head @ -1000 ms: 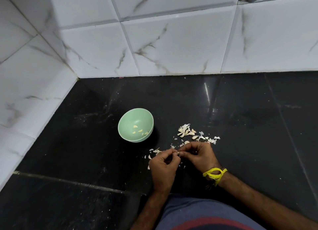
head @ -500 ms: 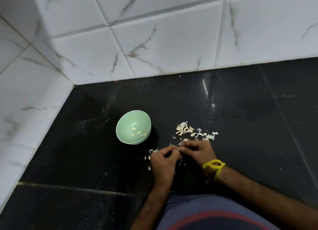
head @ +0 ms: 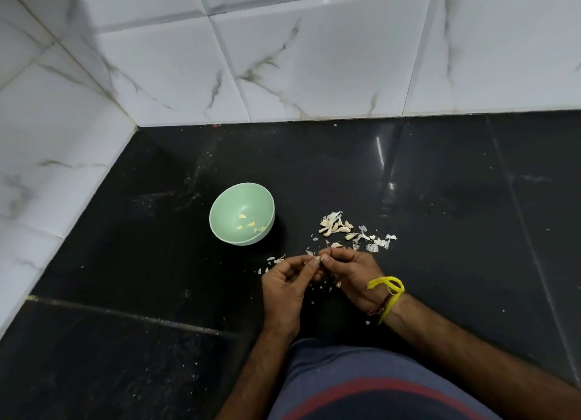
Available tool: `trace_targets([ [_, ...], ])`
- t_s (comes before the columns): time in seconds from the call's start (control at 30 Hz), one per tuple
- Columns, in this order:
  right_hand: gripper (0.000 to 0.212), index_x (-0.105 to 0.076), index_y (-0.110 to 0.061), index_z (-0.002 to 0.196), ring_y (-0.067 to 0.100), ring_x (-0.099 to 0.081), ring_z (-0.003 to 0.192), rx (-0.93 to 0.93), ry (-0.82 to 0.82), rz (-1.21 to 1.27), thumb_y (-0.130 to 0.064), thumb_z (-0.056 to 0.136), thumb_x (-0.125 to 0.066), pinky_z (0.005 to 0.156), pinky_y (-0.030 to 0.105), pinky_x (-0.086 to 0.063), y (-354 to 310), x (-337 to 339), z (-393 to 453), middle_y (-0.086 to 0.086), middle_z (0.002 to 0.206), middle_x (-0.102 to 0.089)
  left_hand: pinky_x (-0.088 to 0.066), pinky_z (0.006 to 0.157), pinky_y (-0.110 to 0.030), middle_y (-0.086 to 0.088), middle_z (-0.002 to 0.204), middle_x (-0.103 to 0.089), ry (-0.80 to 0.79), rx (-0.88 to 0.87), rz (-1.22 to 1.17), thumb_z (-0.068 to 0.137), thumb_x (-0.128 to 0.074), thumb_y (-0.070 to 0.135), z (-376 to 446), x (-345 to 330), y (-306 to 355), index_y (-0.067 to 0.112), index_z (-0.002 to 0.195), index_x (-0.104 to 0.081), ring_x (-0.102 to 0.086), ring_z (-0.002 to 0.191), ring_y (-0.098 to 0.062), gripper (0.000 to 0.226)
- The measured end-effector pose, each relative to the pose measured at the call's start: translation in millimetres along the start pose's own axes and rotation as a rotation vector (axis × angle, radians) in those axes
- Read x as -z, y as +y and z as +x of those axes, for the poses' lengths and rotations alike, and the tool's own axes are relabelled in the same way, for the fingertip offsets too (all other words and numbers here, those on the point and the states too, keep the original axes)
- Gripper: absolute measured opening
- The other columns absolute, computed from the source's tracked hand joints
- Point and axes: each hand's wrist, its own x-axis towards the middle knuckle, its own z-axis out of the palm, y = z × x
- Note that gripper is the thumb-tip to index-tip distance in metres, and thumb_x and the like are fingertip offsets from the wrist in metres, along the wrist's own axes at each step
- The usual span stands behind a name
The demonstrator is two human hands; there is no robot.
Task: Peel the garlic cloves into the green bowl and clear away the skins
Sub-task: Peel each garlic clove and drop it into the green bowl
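Observation:
A green bowl (head: 224, 231) stands on the black counter and holds several peeled garlic cloves (head: 251, 224). Right of it lies a small heap of unpeeled cloves (head: 334, 226) with loose white skins (head: 375, 241) trailing to the right. Just in front of the heap, my left hand (head: 284, 289) and my right hand (head: 353, 273) meet fingertip to fingertip. Both pinch one small garlic clove (head: 317, 260) between them. More skin flakes (head: 274, 260) lie on the counter under and left of my hands.
White marble-look tiled walls (head: 283, 73) close the counter at the back and the left, forming a corner. The black counter (head: 456, 215) stretches to the right. A seam (head: 125, 316) crosses it at the front left. A yellow thread is tied on my right wrist.
My hands stay together on the clove, with the fingers working slightly. The camera has tilted, so the whole scene shifts in the picture. Bowl and heap have not moved on the counter.

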Motion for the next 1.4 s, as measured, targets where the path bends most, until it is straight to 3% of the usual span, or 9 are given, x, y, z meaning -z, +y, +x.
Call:
trace_targets([
  [0.17,0.015,-0.067,0.005,0.086,0.02,-0.064,0.061,-0.061,-0.011,0.038,0.0,0.072,-0.067,0.061,0.026,-0.057,2,0,2,0.016,0.076,-0.066,-0.056,0.064,-0.021,-0.019,0.083,-0.075,0.04,0.076,-0.145,0.077,-0.074,-0.002,-2,1,-4,-0.005,0.092,-0.074,-0.068,0.066,-0.015,0.015],
  [0.4,0.021,-0.064,0.006,0.095,0.021,-0.067,0.067,-0.138,-0.068,0.072,-0.001,0.076,-0.066,0.063,0.026,-0.057,1,1,3,0.019,0.085,-0.066,-0.056,0.06,-0.017,-0.013,0.079,-0.073,0.012,0.24,-0.335,0.087,-0.06,-0.012,-1,2,-2,-0.006,0.092,-0.068,-0.067,0.062,-0.012,0.011],
  [0.47,0.017,-0.064,0.009,0.095,0.022,-0.068,0.067,-0.063,-0.055,-0.006,0.004,0.078,-0.066,0.062,0.027,-0.058,2,4,1,0.021,0.084,-0.067,-0.054,0.06,-0.018,-0.012,0.078,-0.072,0.009,0.229,-0.243,0.089,-0.061,-0.009,-2,3,-2,-0.004,0.093,-0.069,-0.065,0.062,-0.012,0.009],
  [0.53,0.013,-0.067,0.009,0.094,0.024,-0.07,0.069,0.083,-0.033,-0.243,0.005,0.081,-0.068,0.065,0.029,-0.058,0,6,0,0.021,0.083,-0.071,-0.053,0.062,-0.02,-0.012,0.075,-0.071,0.017,0.156,-0.058,0.09,-0.064,-0.004,-2,5,-1,-0.003,0.093,-0.069,-0.063,0.063,-0.012,0.006],
  [0.67,0.019,-0.072,0.0,0.093,0.029,-0.073,0.078,0.216,-0.078,-0.568,-0.009,0.077,-0.078,0.074,0.034,-0.06,-9,1,-2,0.016,0.082,-0.074,-0.056,0.068,-0.025,-0.013,0.082,-0.075,0.007,-0.007,0.2,0.092,-0.066,0.001,2,7,4,0.003,0.092,-0.07,-0.069,0.073,-0.017,0.004],
  [0.83,0.017,-0.071,0.006,0.09,0.038,-0.072,0.078,0.195,-0.055,-0.529,-0.006,0.079,-0.076,0.076,0.046,-0.06,-13,1,-2,0.022,0.081,-0.073,-0.059,0.071,-0.027,-0.002,0.08,-0.075,0.018,-0.16,0.438,0.093,-0.067,0.007,-3,4,5,0.015,0.09,-0.069,-0.073,0.076,-0.016,0.008],
  [1.03,0.017,-0.068,0.01,0.092,0.041,-0.071,0.08,0.147,-0.041,-0.461,-0.002,0.081,-0.073,0.079,0.051,-0.058,-9,1,-3,0.026,0.085,-0.072,-0.059,0.073,-0.031,0.004,0.083,-0.073,0.037,-0.218,0.535,0.095,-0.065,0.011,-5,5,-1,0.021,0.092,-0.067,-0.07,0.078,-0.01,0.011],
  [1.17,0.012,-0.07,0.006,0.089,0.039,-0.071,0.079,0.178,-0.029,-0.499,-0.003,0.082,-0.073,0.078,0.048,-0.058,-7,2,-4,0.023,0.083,-0.073,-0.057,0.075,-0.031,0.006,0.088,-0.069,0.049,-0.295,0.618,0.094,-0.064,0.011,-6,1,-3,0.021,0.092,-0.066,-0.067,0.082,-0.009,0.01],
  [1.4,0.004,-0.073,-0.002,0.086,0.024,-0.073,0.073,0.256,-0.049,-0.578,-0.004,0.083,-0.072,0.067,0.027,-0.057,-12,-3,-7,0.012,0.078,-0.074,-0.047,0.068,-0.018,0.012,0.083,-0.062,0.145,-0.422,0.724,0.09,-0.066,0.007,-9,-4,5,0.022,0.088,-0.062,-0.061,0.076,-0.006,0.015],
])
